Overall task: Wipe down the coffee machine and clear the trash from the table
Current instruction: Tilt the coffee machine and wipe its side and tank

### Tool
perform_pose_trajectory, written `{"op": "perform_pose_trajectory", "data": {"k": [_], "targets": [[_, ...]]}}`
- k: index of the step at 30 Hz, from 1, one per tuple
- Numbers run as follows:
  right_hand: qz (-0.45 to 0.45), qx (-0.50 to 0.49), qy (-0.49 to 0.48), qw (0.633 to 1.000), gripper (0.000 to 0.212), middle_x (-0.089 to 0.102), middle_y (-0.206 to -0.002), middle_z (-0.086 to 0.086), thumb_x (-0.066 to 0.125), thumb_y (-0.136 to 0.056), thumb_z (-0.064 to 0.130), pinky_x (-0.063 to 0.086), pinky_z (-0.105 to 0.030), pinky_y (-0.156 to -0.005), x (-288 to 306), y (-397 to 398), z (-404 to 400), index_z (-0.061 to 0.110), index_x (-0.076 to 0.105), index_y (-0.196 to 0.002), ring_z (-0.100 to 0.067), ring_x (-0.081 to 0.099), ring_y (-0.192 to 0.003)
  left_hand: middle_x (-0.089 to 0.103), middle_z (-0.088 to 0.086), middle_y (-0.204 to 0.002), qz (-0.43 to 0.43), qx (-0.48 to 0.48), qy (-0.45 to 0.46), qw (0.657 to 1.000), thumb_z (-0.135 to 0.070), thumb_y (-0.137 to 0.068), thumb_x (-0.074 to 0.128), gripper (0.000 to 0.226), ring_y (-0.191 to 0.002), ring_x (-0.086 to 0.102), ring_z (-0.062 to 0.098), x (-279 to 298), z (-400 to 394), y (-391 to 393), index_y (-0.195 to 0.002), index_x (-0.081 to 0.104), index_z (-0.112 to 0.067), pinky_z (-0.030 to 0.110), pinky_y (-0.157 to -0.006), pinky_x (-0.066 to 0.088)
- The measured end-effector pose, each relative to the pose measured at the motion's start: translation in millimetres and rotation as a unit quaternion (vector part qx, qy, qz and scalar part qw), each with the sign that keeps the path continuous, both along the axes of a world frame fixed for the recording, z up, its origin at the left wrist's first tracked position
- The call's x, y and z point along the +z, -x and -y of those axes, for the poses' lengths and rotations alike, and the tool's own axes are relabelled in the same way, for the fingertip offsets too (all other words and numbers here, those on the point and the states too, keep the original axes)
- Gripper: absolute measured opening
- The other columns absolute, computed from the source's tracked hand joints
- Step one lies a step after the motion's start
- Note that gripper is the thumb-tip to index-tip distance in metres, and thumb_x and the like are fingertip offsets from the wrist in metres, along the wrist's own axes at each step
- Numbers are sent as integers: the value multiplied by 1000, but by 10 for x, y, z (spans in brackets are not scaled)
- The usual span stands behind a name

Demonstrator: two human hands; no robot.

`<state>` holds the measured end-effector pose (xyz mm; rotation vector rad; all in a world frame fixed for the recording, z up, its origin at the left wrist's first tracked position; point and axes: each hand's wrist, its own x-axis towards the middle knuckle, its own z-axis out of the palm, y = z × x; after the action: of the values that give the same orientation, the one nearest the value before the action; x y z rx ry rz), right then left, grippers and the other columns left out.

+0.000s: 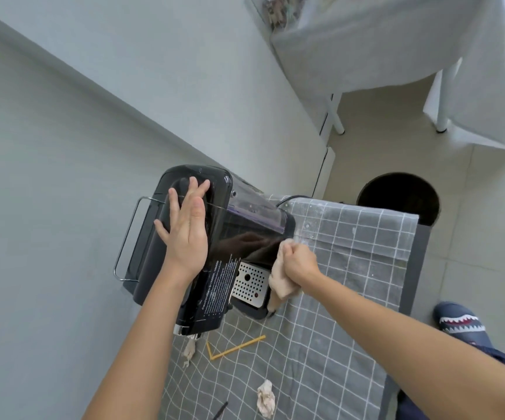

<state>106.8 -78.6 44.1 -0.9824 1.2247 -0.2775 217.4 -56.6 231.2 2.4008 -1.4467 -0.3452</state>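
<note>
A black coffee machine [245, 237] stands on the table's grey checked cloth [351, 268] against the wall. My left hand [184, 231] lies flat on its top with straight fingers. My right hand [298, 262] grips a beige cloth [281, 283] pressed against the machine's glossy right side, just above the perforated metal drip tray [249, 283]. On the cloth in front lie a bent yellow straw [236, 348], a crumpled paper scrap [266, 401] and a smaller scrap [189, 351] near the machine's base.
A dark round bin [400, 198] stands on the floor beyond the table's far edge. A white-draped table [397, 56] fills the upper right. A thin black stick [219, 412] lies at the bottom edge. My slippered foot [460, 324] is on the tiles at right.
</note>
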Motion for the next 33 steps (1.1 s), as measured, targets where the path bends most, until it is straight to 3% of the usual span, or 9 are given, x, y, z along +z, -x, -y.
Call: {"op": "perform_pose_trajectory", "data": {"k": [3,8,13,16,18,19,24,28,33], "targets": [[-16,67,55,996,36,69,-102,-15,37,-104,24,47,-34,-84,0,261,-84,4,65,-97,-30,63,-99,14,-24,-155,-1,2,5,1000,-50,-99,7,48,-145,-10,4,17,-21,25,-140,33,-47,54,-110,-21],[-98,171,154,968,27,58,-121,-11,42,-98,14,47,-40,-92,66,636,-131,16,53,-122,-28,55,-107,18,-16,-157,13,-7,4,1000,-45,-101,7,51,-146,-8,8,35,-40,32,-143,34,-39,55,-109,-19],[-171,245,234,925,31,61,-127,-14,47,-94,9,49,-37,-91,409,731,-25,9,59,-122,-30,58,-113,50,-5,-141,-24,23,98,995,-40,-103,17,50,-145,17,11,110,-131,30,-133,54,-24,51,-111,-17],[-126,210,270,931,27,66,-122,-11,49,-97,11,47,-27,-85,889,688,29,8,65,-119,-27,62,-110,70,-3,-113,-19,35,194,980,-41,-101,28,44,-116,57,10,213,-293,-68,-118,65,-24,59,-113,17],[-80,173,301,934,20,71,-103,-9,50,-98,12,46,-20,-71,1241,627,23,10,69,-105,-21,67,-90,72,-1,-84,-15,58,265,962,-41,-99,38,38,-71,62,-2,312,-428,-244,-105,70,-21,40,-83,51],[-53,156,311,936,17,71,-93,-6,51,-98,14,47,-18,-64,1405,584,0,11,68,-98,-17,67,-78,72,1,-81,-12,80,294,952,-38,-97,45,34,-66,61,-2,362,-490,-370,-100,72,-17,30,-71,51],[50,125,263,955,17,72,-77,-11,56,-98,20,47,-16,-42,1930,275,-172,8,67,-92,-9,64,-48,71,7,-82,18,210,327,921,-26,-87,63,20,-81,66,24,450,-725,-1058,-82,69,-8,28,-74,46],[70,124,190,971,25,73,-72,-14,57,-98,24,58,-29,-57,2016,47,-149,3,68,-90,-19,67,-53,72,9,-95,5,237,224,945,-16,-90,59,16,-86,62,21,309,-699,-1293,-94,72,-7,22,-79,40],[95,135,123,979,29,68,-67,-10,56,-99,23,47,-24,-45,1923,-149,-84,-2,68,-91,-18,63,-49,72,7,-102,-27,243,172,954,-15,-92,56,21,-97,63,21,193,-586,-1417,-101,73,-9,21,-85,41]]}}
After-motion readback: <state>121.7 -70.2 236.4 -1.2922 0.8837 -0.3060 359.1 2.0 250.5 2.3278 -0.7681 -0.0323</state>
